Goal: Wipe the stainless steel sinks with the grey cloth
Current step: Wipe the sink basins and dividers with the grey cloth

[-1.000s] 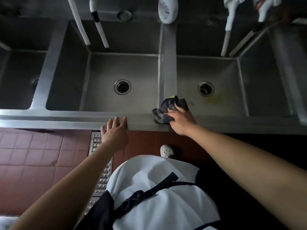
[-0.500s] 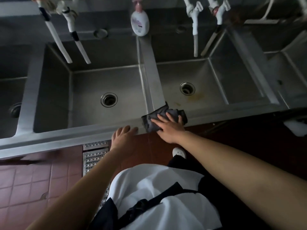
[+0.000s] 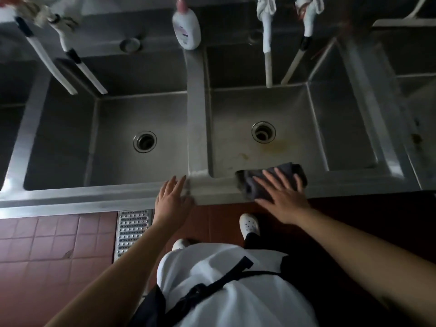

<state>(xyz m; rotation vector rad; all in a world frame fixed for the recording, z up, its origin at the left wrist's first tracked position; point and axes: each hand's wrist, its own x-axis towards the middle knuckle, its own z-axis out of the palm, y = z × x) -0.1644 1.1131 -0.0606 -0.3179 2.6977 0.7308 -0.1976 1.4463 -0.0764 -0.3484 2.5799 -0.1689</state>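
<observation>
Cloth [image 3: 271, 182]: I am seeing it lying dark grey, bunched, on the sink rim [image 3: 219, 187].
Right hand [image 3: 283, 197]: pressing it, fingers spread flat.
Left hand [image 3: 171, 199]: resting flat on the rim, holding nothing.

Steel sink unit [image 3: 99, 197] — grey cloth [image 3: 264, 185] on front rim, soap bottle [image 3: 186, 29] on back ledge.

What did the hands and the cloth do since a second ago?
The right hand slid the grey cloth rightward along the front rim, off the divider to the right sink. Its fingers now lie flatter on it. The left hand stayed resting on the rim.
</observation>
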